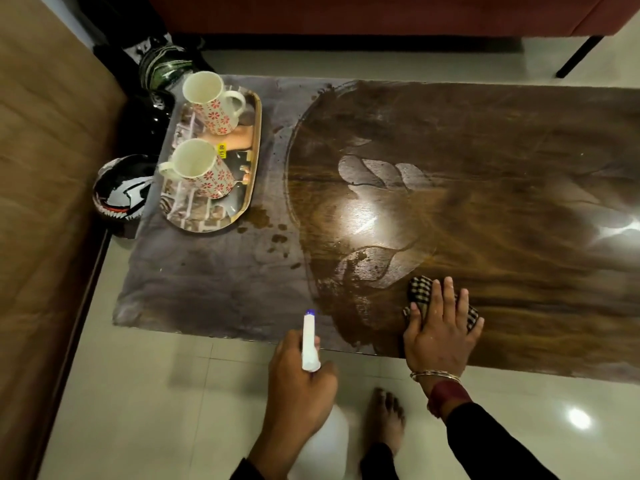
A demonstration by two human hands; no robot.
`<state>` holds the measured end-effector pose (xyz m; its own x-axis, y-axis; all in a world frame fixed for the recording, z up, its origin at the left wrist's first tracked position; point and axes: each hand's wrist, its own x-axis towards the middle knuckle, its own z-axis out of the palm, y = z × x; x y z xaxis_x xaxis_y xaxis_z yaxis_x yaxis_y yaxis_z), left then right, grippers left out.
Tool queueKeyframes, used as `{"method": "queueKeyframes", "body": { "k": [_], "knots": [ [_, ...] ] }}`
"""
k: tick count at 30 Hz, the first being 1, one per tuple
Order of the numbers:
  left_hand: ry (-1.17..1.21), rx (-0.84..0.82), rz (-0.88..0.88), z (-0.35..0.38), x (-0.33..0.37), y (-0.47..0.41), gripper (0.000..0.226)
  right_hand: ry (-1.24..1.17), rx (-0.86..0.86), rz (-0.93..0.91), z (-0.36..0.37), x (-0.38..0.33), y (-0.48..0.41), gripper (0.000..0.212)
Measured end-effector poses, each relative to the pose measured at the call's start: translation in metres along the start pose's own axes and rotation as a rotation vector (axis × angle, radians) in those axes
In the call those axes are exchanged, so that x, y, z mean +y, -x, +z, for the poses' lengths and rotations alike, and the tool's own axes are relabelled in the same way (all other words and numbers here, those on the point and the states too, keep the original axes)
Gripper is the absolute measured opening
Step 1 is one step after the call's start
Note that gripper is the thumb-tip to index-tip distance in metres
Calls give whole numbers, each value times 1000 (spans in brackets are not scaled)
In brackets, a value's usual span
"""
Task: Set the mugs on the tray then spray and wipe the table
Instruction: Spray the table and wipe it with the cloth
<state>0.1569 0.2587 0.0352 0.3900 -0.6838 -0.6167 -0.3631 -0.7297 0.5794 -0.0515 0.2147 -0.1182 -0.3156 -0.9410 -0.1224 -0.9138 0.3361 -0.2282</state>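
Two white mugs with red flowers, the far mug (pixel 212 101) and the near mug (pixel 201 169), stand on an oval tray (pixel 251 188) at the table's left end. The brown wooden table (pixel 485 188) is wet and dark across its middle and right, dusty grey on the left. My right hand (pixel 440 327) lies flat on a checked cloth (pixel 420 289) near the front edge. My left hand (pixel 299 379) holds a white spray bottle (pixel 309 341) just in front of the table, with its blue-tipped nozzle pointing at the top.
Dark helmets (pixel 121 192) sit on the floor beside the table's left end. A brown sofa (pixel 41 168) runs along the left, a red one (pixel 346 12) behind. My bare foot (pixel 384 420) stands on the tiled floor in front.
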Motion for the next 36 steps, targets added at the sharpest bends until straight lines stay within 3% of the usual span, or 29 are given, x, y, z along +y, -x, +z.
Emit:
{"method": "queueKeyframes", "body": {
  "k": [4,10,21,26,32,36],
  "knots": [
    [-16,102,-67,-44,-15,-15,28,-10,15,1,2,0,-1,65],
    [-22,0,-64,-72,-33,-27,26,-8,26,-81,7,-23,2,64],
    [40,64,-94,-95,-40,-36,22,-87,-28,-84,42,-180,51,64],
    [1,-2,-3,-113,-42,-44,33,-105,-83,-274,57,-240,69,68],
    [-34,57,83,-124,-44,-52,34,-23,-190,-416,75,-277,83,60],
    [-37,100,21,-125,-35,-64,12,-37,-179,-472,74,-278,85,60]
  ]
}}
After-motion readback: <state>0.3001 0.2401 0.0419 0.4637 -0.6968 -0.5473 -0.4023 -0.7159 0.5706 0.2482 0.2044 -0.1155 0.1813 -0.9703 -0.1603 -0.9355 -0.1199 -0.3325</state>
